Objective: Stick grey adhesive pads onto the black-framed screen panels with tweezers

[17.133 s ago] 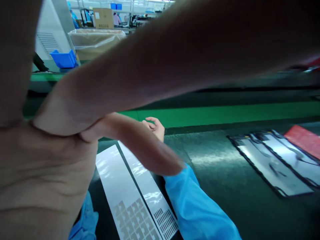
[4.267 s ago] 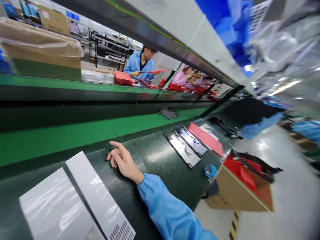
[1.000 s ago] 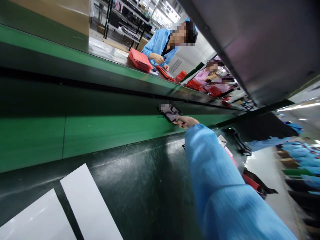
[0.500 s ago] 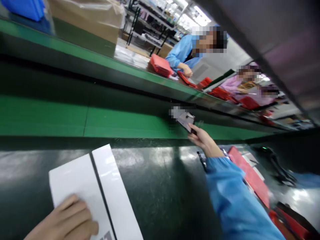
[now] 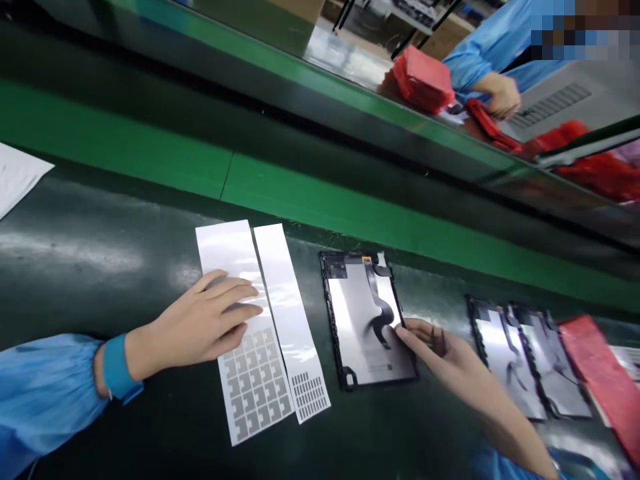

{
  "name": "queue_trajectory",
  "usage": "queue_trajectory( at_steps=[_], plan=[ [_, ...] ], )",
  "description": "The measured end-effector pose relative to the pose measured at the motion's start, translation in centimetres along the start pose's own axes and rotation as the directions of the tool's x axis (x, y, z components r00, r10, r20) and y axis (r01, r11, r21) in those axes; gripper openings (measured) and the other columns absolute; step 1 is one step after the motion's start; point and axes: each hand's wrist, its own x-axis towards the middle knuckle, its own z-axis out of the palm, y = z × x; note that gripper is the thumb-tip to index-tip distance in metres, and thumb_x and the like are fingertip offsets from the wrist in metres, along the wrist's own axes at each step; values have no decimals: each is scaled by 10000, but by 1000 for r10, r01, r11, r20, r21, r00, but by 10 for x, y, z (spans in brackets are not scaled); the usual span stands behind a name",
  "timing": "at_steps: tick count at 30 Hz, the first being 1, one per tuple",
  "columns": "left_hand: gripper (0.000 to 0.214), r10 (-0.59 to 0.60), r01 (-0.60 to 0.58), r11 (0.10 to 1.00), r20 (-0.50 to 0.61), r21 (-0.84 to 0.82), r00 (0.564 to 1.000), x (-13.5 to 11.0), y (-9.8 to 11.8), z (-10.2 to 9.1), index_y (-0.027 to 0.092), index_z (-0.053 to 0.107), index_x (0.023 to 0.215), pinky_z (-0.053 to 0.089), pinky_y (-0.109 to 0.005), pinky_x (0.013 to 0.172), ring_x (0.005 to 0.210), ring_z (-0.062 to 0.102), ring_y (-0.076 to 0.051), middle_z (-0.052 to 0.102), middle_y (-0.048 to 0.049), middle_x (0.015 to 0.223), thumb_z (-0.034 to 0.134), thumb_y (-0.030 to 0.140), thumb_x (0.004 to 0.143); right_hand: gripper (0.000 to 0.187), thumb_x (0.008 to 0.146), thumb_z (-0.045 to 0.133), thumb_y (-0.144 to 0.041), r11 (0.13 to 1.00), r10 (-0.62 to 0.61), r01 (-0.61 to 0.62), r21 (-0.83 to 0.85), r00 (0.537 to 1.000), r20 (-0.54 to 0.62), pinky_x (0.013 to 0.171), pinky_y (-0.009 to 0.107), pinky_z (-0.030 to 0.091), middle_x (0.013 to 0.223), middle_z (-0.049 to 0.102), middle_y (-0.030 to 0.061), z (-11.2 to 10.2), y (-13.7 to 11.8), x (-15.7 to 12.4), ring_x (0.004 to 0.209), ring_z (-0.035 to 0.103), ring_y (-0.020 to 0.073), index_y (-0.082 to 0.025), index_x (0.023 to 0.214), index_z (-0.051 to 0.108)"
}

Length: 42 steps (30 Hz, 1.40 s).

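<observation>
My left hand [image 5: 200, 325] lies flat, fingers stretched out, on the wider of two white sticker sheets [image 5: 249, 347] on the dark bench. A narrower white sheet [image 5: 293, 333] lies right beside it. Just to the right, a black-framed screen panel [image 5: 364, 319] with a silver back and a dark flex cable rests flat on the bench. My right hand [image 5: 440, 350] touches the panel's right edge with its fingertips, fingers pressed together against the frame.
Two more panels [image 5: 520, 357] and a red sleeve [image 5: 597, 380] lie at the right. A green conveyor strip [image 5: 320, 207] runs behind the bench [image 5: 90, 247]. Across it, another person's hand [image 5: 503, 97] works beside a red stack [image 5: 420, 77]. A white sheet corner [image 5: 17, 177] shows far left.
My right hand brought the panel down from the conveyor and it now lies flat on the bench. The left hand slid up onto the wider sheet. The view tilted down.
</observation>
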Motion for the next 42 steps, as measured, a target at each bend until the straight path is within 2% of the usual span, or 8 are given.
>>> queue_trajectory(
  at_steps=[4, 8, 13, 16, 22, 28, 33, 42],
  plan=[
    [281, -26, 26, 999, -8, -18, 1000, -5, 3, -3, 197, 614, 1317, 205, -453, 1258, 1343, 535, -221, 600, -66, 1406, 509, 324, 1089, 541, 954, 626, -647, 927, -288, 196, -321, 919, -269, 691, 465, 557, 1108, 696, 163, 11, -28, -3, 778, 652, 334, -237, 1304, 675],
    [482, -89, 91, 994, -23, 59, 996, -18, 5, -11, 191, 556, 1411, 146, -508, 1255, 1358, 517, -268, 580, -84, 1441, 565, 521, 1059, 480, 1080, 586, -472, 871, -479, 460, 174, 873, 90, 773, 399, 598, 1069, 700, 95, 66, -85, -19, 832, 681, 253, -296, 1521, 516],
    [398, -151, 152, 986, -19, 69, 988, -33, 3, -17, 224, 628, 1288, 211, -521, 1183, 1281, 549, -266, 622, -59, 1337, 596, 542, 1051, 201, 1086, 659, -387, 611, -580, 50, 790, 707, 404, 564, 253, 612, 929, 694, 35, 136, -137, -31, 670, 712, 165, -263, 1234, 603],
    [305, -169, 170, 984, -17, 54, 985, -33, 5, -15, 251, 647, 1267, 236, -526, 1148, 1196, 570, -244, 642, -37, 1275, 558, 476, 1081, 719, 817, 921, -595, 516, -608, -142, 845, 634, 478, 626, 280, 648, 1051, 715, 92, 156, -139, -34, 837, 756, 233, -236, 1361, 618],
    [357, -192, 199, 975, -77, 96, 978, -27, 9, -6, 238, 655, 1280, 245, -562, 1142, 1136, 564, -253, 653, -33, 1193, 600, 510, 1054, 172, 1070, 700, -347, 590, -528, 56, 806, 782, 332, 488, 232, 497, 635, 624, -11, 169, -130, -38, 461, 553, 113, -244, 1191, 767],
    [223, -130, 148, 975, -111, 167, 985, -27, 10, -5, 241, 709, 1146, 276, -534, 1107, 1075, 555, -238, 655, -26, 1090, 594, 420, 1080, 172, 943, 849, -388, 682, -559, 366, 634, 819, 128, 658, 357, 664, 1046, 704, 94, 167, -138, -34, 754, 729, 223, -274, 1071, 854],
    [204, -86, 107, 977, -116, 186, 989, -27, 11, -6, 221, 706, 1128, 289, -517, 1093, 1025, 554, -216, 644, -14, 1012, 565, 366, 1099, 150, 882, 915, -306, 679, -470, 288, 675, 877, 99, 729, 363, 717, 956, 786, 79, 167, -135, -38, 796, 799, 275, -243, 980, 820],
    [213, -22, 51, 966, -115, 253, 993, -28, 13, -6, 167, 687, 1155, 342, -524, 1066, 1035, 575, -210, 649, -12, 1025, 589, 347, 1097, 181, 872, 877, -119, 647, -509, 325, 689, 858, 73, 762, 207, 689, 941, 814, 44, 169, -141, -40, 816, 814, 221, -229, 1001, 811]
  ],
)
